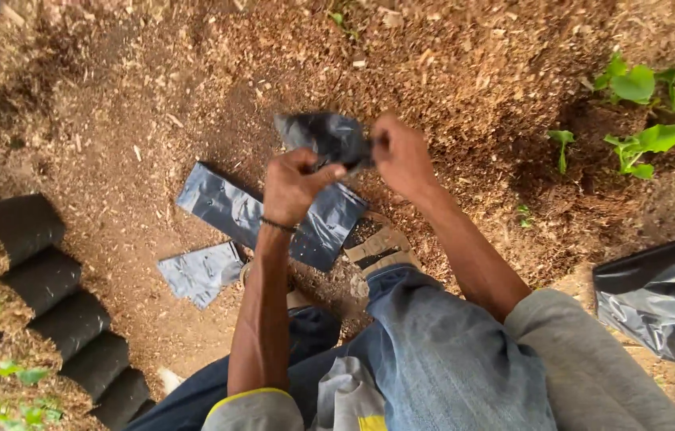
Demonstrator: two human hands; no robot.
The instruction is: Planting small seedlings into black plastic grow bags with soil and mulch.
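My left hand (294, 185) and my right hand (403, 156) both grip a small black plastic bag (328, 136), held up in front of me over the ground. The left thumb and fingers pinch its lower edge; the right hand holds its right side. The bag looks crumpled and blurred. Below my hands a flat stack of black plastic bags (234, 209) lies on the sawdust-covered soil, and a smaller flat grey-black bag (200, 273) lies to its lower left. My sandalled foot (381, 247) rests beside the stack.
A row of filled black nursery bags (50, 283) lies on its side at the left. A large black plastic sheet (665, 299) sits at the right edge. Green seedlings (641, 112) grow at the upper right. Loose brown sawdust soil covers the ground.
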